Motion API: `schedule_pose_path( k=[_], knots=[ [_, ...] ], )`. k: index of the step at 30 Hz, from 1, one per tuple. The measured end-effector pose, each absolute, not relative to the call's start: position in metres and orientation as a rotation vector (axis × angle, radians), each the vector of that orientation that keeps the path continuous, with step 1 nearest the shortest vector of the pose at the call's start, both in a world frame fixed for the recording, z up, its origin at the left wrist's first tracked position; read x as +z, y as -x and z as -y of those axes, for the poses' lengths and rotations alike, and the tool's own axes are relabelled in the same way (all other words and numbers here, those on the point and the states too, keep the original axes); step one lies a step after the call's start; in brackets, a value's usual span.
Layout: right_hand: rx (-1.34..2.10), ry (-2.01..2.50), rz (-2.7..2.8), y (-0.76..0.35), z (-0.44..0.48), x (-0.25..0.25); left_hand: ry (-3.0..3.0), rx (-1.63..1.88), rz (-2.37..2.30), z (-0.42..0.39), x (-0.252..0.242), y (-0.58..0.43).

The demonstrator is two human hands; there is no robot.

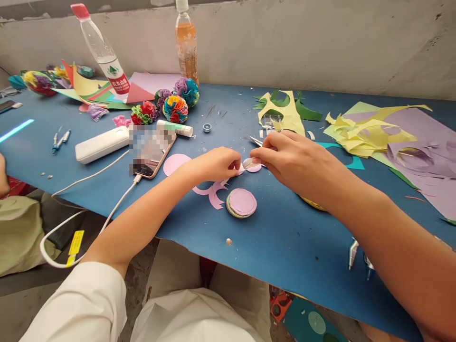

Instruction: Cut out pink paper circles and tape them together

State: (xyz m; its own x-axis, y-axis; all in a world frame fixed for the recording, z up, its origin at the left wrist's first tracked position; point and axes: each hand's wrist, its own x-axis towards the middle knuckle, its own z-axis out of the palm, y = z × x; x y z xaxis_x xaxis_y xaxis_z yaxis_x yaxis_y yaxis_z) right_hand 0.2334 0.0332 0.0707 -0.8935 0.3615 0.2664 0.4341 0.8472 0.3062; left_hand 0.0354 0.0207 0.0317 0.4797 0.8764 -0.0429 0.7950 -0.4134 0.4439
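Observation:
My left hand (221,164) is closed, fingertips pinched at a small white piece whose kind I cannot make out. Facing it, my right hand (285,154) also pinches a small whitish piece (248,163); whether the two are joined is unclear. A pink paper disc (254,168) lies just under the fingertips. Pointed metal tips (255,141) show beside my right hand, the rest hidden behind it. Nearer the table edge sits a stack of round paper discs (242,202), pink on top. Pink paper scraps (215,195) and a larger pink disc (175,165) lie around my left forearm.
A phone (158,154) on a white cable, a white power bank (101,144) and a glue stick (175,128) lie left. Behind stand two bottles (113,76) and several paper flower balls (175,109). Cut yellow paper (285,111) and purple sheets (423,156) spread right; pens (352,254) lie nearer.

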Motion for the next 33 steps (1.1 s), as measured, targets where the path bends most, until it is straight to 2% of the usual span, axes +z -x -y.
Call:
schedule_pose_path(
  k=[10, 18, 28, 33],
  knots=[
    [-0.422, 0.737, 2.729, -0.236, -0.034, 0.071, -2.427, 0.294, -1.484, -0.019, 0.03, -0.04],
    [0.002, 1.096, 2.429, -0.247, -0.049, 0.083, -2.48, 0.446, -1.474, -0.013, 0.039, -0.045],
    [0.246, 1.242, 2.354, -0.261, -0.061, 0.089, -2.26, 0.936, -1.096, -0.011, 0.037, -0.045],
    [0.644, 1.285, 2.34, -0.267, -0.069, 0.091, -2.054, 1.0, -1.015, -0.006, 0.045, -0.048]
  ],
)
